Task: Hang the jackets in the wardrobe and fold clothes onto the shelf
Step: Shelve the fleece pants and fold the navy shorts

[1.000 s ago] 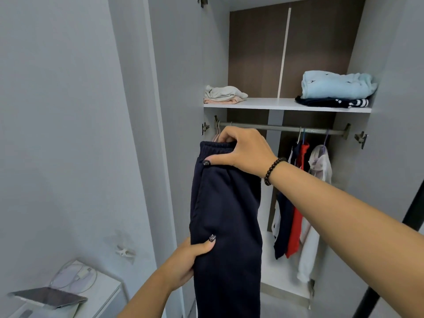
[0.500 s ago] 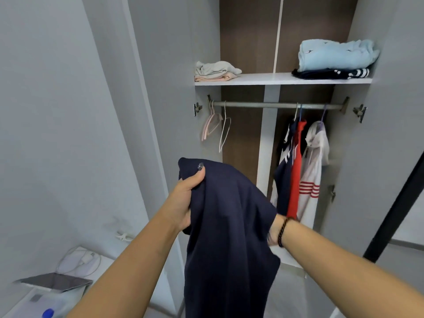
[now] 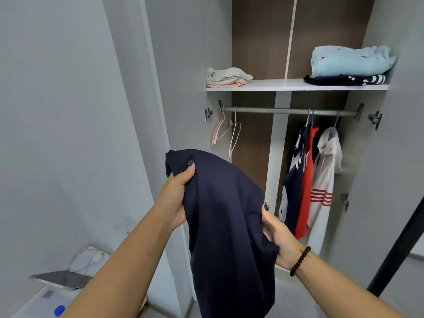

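I hold dark navy trousers (image 3: 224, 221) folded over in front of the open wardrobe. My left hand (image 3: 176, 193) grips the fold's upper left edge, thumb on top. My right hand (image 3: 275, 235) pinches the right side lower down, fingers hidden under the cloth. The white shelf (image 3: 275, 84) carries a small beige and pink pile (image 3: 226, 77) at its left and a light blue top on a navy striped one (image 3: 348, 63) at its right. On the rail (image 3: 286, 110) hang navy, red and white jackets (image 3: 309, 177) at the right, and empty hangers (image 3: 226, 131) at the left.
The wardrobe's left door (image 3: 174, 88) stands open beside my left arm. A low white table (image 3: 46, 301) at the bottom left holds a tablet, cables and a blue-capped bottle. A black pole (image 3: 399, 239) slants across the right edge.
The trousers went from hanging full length near the rail to folded over lower down. My left hand rose to the top fold; my right hand dropped to the right side.
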`<state>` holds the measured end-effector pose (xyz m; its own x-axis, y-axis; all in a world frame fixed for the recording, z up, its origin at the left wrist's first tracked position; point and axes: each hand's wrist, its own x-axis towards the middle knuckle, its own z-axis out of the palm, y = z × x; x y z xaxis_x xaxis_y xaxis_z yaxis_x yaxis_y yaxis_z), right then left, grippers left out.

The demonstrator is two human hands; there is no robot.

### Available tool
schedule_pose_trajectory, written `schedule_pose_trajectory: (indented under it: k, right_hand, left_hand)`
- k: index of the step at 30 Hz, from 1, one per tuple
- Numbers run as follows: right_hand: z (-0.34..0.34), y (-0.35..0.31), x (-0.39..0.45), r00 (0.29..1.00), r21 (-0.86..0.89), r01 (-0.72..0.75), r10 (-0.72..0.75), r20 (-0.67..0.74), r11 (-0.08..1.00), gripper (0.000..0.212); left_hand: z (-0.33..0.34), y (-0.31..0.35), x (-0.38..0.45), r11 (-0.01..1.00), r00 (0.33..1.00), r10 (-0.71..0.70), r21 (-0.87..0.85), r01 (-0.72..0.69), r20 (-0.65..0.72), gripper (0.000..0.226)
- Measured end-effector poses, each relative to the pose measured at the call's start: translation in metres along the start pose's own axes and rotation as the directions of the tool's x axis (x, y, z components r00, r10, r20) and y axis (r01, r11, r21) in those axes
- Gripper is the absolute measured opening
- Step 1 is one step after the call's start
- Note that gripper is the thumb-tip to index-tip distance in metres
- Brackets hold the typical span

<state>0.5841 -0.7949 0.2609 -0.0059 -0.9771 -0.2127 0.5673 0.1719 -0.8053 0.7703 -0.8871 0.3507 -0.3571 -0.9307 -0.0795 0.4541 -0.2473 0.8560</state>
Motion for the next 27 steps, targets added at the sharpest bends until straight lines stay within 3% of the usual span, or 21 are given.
schedule_pose_trajectory:
  k: [2,4,6,10,14,16,19,21,24,27]
  right_hand:
    - [0.01,-0.012,0.001,0.995,-0.191,0.096,-0.092,0.031,0.977,0.038]
    - [0.018,-0.022,0.007,0.984,-0.418,0.176,-0.162,0.067,0.891,0.043]
    - [0.025,-0.029,0.012,0.968,-0.525,0.243,-0.235,0.083,0.816,0.038]
    - [0.03,-0.042,0.017,0.931,-0.568,0.333,-0.359,0.069,0.753,0.024]
    - [0.027,-0.062,0.022,0.898,-0.602,0.355,-0.44,0.007,0.715,0.017]
    - [0.028,-0.072,0.024,0.892,-0.609,0.361,-0.452,0.005,0.706,0.017]
    - [0.036,-0.08,0.027,0.884,-0.52,0.368,-0.464,-0.063,0.771,0.014]
    - [0.038,-0.083,0.031,0.895,-0.44,0.363,-0.438,-0.08,0.822,0.019]
    - [0.034,-0.087,0.03,0.941,-0.414,0.307,-0.337,-0.001,0.857,0.033]
    - [0.021,-0.088,0.023,0.973,-0.438,0.222,-0.23,0.036,0.871,0.044]
  left_hand:
    - [-0.003,0.001,0.001,1.0,1.0,-0.012,-0.024,0.012,-0.005,0.038]
    - [-0.004,0.0,0.001,0.999,0.999,-0.045,-0.017,0.046,0.012,0.04]
    - [-0.009,-0.003,0.0,0.995,0.996,-0.085,0.047,0.084,0.04,0.046]
    - [-0.03,-0.012,-0.001,0.971,0.98,-0.188,0.16,0.176,0.065,0.061]
    - [-0.048,-0.012,0.001,0.957,0.979,-0.191,0.233,0.171,0.065,0.042]
    - [-0.052,-0.008,0.003,0.981,0.986,-0.151,0.132,0.141,0.064,0.04]
    - [-0.057,-0.019,0.003,0.975,0.984,-0.108,-0.178,0.133,0.145,0.057]
    - [-0.058,-0.04,-0.002,0.954,0.952,-0.203,-0.17,0.245,0.23,0.071]
    - [-0.053,-0.06,-0.009,0.926,0.882,-0.364,0.016,0.377,0.299,0.071]
    - [-0.045,-0.052,-0.005,0.947,0.928,-0.316,0.003,0.322,0.199,0.056]
